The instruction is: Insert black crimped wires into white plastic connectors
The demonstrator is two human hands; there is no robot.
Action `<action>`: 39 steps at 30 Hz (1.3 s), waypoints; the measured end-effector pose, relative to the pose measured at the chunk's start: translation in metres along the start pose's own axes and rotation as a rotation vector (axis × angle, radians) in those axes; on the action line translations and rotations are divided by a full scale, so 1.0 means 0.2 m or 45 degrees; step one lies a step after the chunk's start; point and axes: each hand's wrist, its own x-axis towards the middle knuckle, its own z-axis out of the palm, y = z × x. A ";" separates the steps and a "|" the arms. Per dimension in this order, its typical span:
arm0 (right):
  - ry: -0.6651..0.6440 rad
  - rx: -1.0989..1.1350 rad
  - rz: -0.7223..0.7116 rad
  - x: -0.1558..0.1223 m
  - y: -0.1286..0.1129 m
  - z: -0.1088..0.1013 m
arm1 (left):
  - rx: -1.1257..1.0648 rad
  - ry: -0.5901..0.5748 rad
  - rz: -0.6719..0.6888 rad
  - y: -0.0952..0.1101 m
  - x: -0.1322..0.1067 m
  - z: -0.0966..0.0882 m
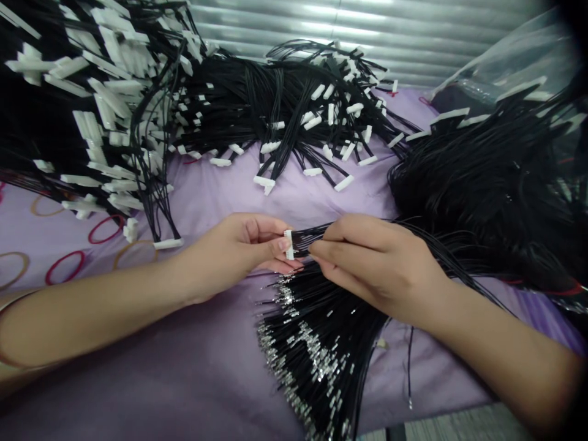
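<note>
Between the thumb and fingers of my left hand point(248, 245) is a small white connector housing point(289, 245), held upright. Several black wires point(309, 236) run from its right side towards my right hand point(376, 257). The right fingertips are pinched together close to the housing, on a black wire whose tip shows near the housing. Below both hands a thick fan of loose black wires point(321, 331) lies on the purple cloth point(220, 361), their silvery crimped metal ends pointing left and down. My right hand hovers over the upper part of this fan.
Wire bundles with white connectors point(280, 104) lie at the back, and another large heap point(110, 98) rises at the left. More black wires point(482, 177) pile up on the right by a clear plastic bag point(514, 61). Red rubber bands point(65, 267) lie at left.
</note>
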 end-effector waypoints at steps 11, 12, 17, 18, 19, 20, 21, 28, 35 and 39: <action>-0.039 -0.085 0.043 0.02 -0.02 0.06 | -0.057 0.064 -0.006 -0.01 -0.01 0.01; -0.029 -0.098 0.046 0.02 -0.03 0.06 | -0.068 0.069 -0.010 -0.01 -0.01 0.01; 0.001 -0.058 0.064 0.02 -0.05 0.09 | -0.105 0.103 -0.044 -0.01 0.00 0.02; 0.004 -0.046 0.065 0.02 -0.05 0.10 | -0.115 0.111 -0.050 0.00 0.00 0.02; 0.006 -0.037 0.067 0.02 -0.05 0.10 | -0.127 0.114 -0.056 0.00 0.00 0.02; 0.006 -0.031 0.071 0.01 -0.05 0.10 | -0.142 0.117 -0.062 0.00 0.00 0.03; 0.001 -0.026 0.072 0.01 -0.05 0.11 | -0.155 0.113 -0.065 0.00 0.00 0.03; -0.044 0.054 0.111 -0.01 -0.03 0.12 | -0.155 0.084 -0.057 -0.01 -0.01 0.01; -0.029 0.092 0.164 -0.01 -0.04 0.11 | -0.280 0.037 -0.031 0.00 -0.01 0.00; 0.085 0.066 0.144 -0.01 -0.03 0.09 | -0.304 0.061 -0.031 0.01 -0.01 0.00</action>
